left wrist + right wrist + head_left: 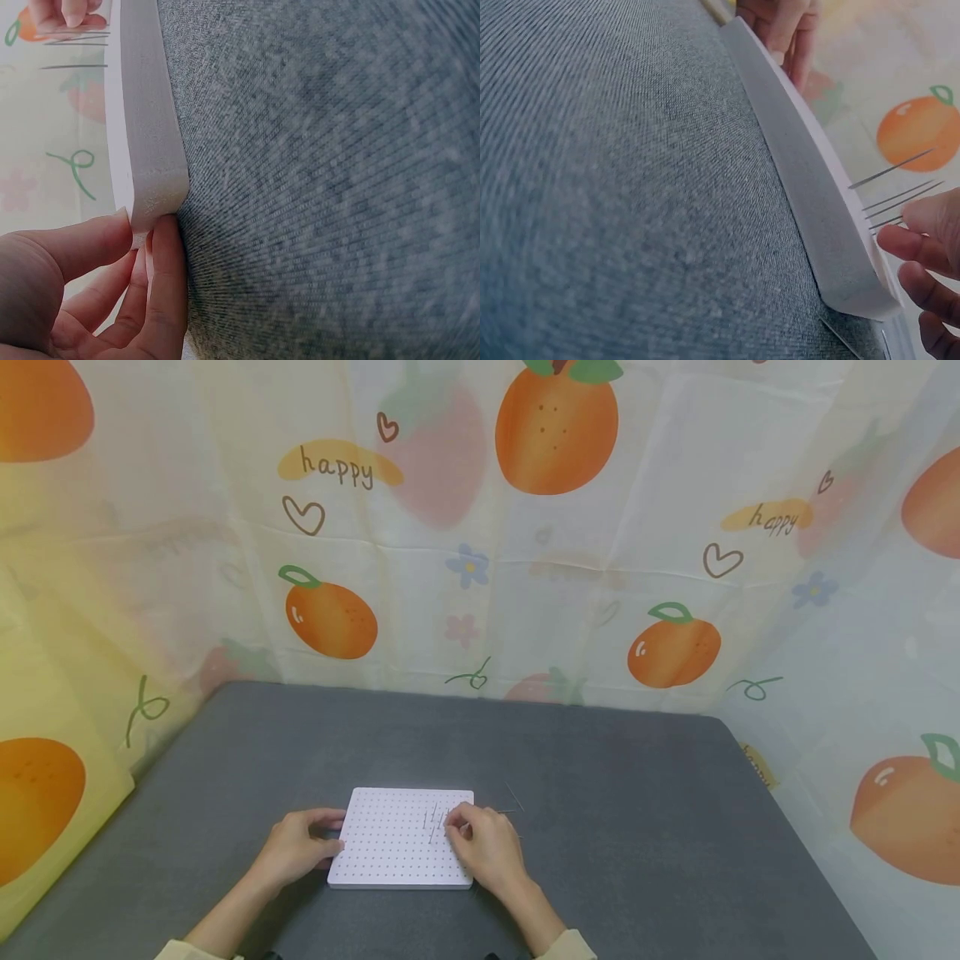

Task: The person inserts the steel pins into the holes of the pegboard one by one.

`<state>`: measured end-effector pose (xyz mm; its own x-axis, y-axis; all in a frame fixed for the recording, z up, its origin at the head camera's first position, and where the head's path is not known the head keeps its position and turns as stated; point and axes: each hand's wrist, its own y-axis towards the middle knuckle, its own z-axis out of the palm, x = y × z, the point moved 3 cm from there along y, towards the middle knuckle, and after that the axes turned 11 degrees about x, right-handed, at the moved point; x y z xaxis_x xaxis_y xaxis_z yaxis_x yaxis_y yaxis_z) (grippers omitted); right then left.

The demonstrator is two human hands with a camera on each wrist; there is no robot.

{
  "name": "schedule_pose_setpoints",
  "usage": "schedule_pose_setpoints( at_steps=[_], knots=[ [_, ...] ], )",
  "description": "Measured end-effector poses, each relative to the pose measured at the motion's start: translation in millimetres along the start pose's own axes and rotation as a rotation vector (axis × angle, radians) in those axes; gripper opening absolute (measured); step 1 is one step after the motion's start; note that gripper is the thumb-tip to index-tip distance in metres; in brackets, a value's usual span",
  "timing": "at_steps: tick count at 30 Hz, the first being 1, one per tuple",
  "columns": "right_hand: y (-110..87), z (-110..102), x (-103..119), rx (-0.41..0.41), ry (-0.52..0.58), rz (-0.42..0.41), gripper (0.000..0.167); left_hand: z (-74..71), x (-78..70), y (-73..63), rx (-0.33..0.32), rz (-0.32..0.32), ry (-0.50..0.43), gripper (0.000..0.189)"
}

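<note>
A white perforated board (378, 864) lies flat on the grey cloth, its top covered in rows of small holes. Several thin metal pins (892, 169) stand up out of its right half, leaning slightly. At the left edge my left hand (292, 847) grips the board, thumb at the top rim and fingers against the side (154, 191). Over the right part, my right hand (491, 847) pinches a slender metal pin (886, 224) between thumb and forefinger, its lower end close to the board's surface. The other right fingers are loosely bent.
Loose pins (514, 797) lie on the cloth just past the board's right edge, some partly hidden by the right hand. The grey-covered table (637, 827) reaches out on both sides. A fruit-printed curtain (540, 568) hangs behind it.
</note>
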<state>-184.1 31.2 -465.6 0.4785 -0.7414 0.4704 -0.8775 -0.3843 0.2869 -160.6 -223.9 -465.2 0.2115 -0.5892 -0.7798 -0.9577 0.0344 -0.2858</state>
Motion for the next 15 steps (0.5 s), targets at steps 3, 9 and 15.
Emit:
schedule_pose_setpoints(
  at_steps=[3, 9, 15],
  knots=[
    [-0.6, 0.3, -1.6, -0.003, -0.003, -0.015, 0.006, -0.1, 0.9, 0.4, 0.002, 0.004, 0.005, 0.042],
    [-3.4, -3.8, -5.7, -0.014, 0.016, -0.034, 0.004, -0.4, 0.7, 0.9, 0.003, 0.011, 0.007, 0.042],
    [-9.0, -12.9, -16.2, -0.001, 0.062, -0.005, 0.009, -0.7, -0.7, 0.7, 0.004, 0.022, 0.013, 0.042]
  ],
)
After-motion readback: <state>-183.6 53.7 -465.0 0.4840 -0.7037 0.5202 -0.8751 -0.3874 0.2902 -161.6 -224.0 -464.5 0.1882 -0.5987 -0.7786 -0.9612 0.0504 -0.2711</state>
